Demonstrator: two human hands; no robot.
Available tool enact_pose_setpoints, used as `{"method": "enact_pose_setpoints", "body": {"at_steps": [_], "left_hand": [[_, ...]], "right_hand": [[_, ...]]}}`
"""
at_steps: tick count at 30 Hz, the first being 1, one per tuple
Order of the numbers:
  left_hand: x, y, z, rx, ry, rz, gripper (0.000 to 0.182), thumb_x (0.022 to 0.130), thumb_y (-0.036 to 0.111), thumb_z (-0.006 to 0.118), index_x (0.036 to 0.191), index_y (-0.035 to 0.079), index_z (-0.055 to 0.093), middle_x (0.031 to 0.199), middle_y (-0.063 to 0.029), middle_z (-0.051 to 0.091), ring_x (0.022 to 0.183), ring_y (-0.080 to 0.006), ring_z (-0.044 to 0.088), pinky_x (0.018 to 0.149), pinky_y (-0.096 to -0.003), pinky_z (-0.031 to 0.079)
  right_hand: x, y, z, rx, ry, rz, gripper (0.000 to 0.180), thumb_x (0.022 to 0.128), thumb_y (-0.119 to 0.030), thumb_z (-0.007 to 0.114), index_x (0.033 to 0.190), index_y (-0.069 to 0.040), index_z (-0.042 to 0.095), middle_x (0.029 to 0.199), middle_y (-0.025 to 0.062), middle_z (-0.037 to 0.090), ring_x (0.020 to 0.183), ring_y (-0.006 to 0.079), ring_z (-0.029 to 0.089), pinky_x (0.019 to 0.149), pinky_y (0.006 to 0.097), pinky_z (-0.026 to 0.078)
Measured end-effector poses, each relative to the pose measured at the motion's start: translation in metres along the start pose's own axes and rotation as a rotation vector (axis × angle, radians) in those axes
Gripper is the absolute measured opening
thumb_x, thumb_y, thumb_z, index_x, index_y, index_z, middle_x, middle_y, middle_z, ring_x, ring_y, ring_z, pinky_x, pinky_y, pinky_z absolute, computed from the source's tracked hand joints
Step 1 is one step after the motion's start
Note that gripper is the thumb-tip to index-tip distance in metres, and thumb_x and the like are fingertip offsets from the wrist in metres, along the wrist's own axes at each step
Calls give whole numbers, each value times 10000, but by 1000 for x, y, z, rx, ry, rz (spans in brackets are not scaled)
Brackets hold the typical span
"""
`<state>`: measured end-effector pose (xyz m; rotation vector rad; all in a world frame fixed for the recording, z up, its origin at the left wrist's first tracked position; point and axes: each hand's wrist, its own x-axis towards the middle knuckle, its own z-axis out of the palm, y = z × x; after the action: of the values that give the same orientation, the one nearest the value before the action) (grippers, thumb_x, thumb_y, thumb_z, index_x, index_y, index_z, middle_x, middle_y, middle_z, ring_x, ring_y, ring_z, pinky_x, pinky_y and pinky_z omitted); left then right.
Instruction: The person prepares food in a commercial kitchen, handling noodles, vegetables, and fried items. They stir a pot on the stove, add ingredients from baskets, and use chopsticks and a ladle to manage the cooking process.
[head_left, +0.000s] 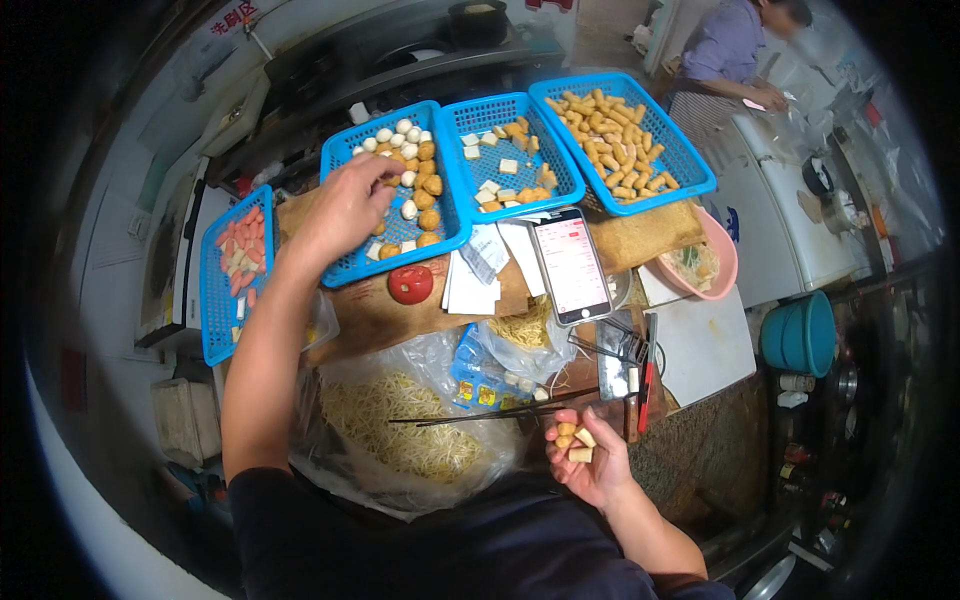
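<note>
My left hand (346, 204) reaches into a blue plastic basket (457, 225) of white and golden-brown food balls (423, 199). Its fingertips are at the balls; whether they pinch one is hidden. Low on the right, my right hand (592, 457) is cupped palm up around several small yellowish food pieces (580, 454). Beside the first basket stands a second blue basket (574, 196) with white and tan cubes (508, 166), then a third (709, 184) full of tan, finger-shaped pieces (611, 142). A smaller blue basket (214, 337) at the left holds pink and pale pieces (244, 244).
A smartphone (571, 266) lies by paper slips (472, 289) and a red round object (410, 284). Nearer are bean sprouts (405, 427) in a plastic bag, long dark chopsticks (480, 415) and a red-handled tool (646, 382). A pink bowl (724, 270) stands right; a person (720, 52) works beyond.
</note>
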<state>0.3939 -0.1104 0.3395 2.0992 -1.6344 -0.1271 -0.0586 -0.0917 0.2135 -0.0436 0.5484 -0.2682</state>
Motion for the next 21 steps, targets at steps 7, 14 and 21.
{"method": "enact_pose_setpoints", "body": {"at_steps": [7,14,21], "left_hand": [[66,57,37,-61,-91,227,386,927,160,675,1292,38,657,1228,-172,654,1142,-327,661,975,-397,522],[106,83,105,384,-391,39,475,901,344,713,1303,103,640,1222,-208,670,1198,-342,637,1011,-431,500],[127,64,116,-18,-610,125,175,876,168,692,977,40,627,924,-90,682,890,-217,639,835,-368,496]], "right_hand": [[-28,-14,-14,-4,164,-148,424,1088,-423,462,1224,-64,644,1015,117,683,770,228,671,588,366,559],[-44,-15,-16,-52,162,-282,372,1083,-348,510,1202,-17,631,992,154,688,745,237,686,559,360,583],[-73,-18,-38,24,298,-394,330,1086,-312,510,1159,-17,639,952,152,680,705,224,675,548,350,586]]}}
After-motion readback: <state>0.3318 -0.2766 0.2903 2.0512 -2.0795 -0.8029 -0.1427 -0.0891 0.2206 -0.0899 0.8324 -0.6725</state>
